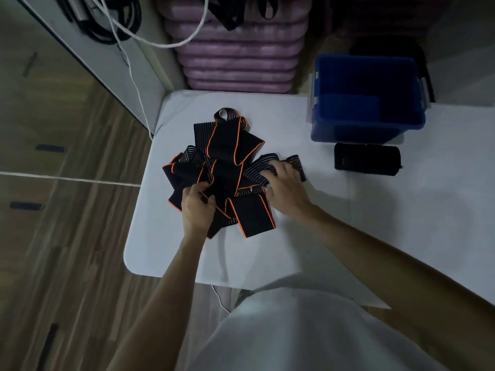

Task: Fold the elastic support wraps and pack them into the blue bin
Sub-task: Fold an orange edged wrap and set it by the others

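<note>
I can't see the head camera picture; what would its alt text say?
Two bare hands work a tangled pile of black, orange-edged elastic wraps on a white table: the left hand grips one, the right hand rests on another. A blue bin stands behind.

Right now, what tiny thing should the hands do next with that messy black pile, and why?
Probably lift one wrap free. The elastic wraps lie tangled in a heap on the white table, so none can be folded flat yet. The left hand already pinches a strip at the near edge, while the right hand rests on the pile's right side, able to hold the others down.
</note>
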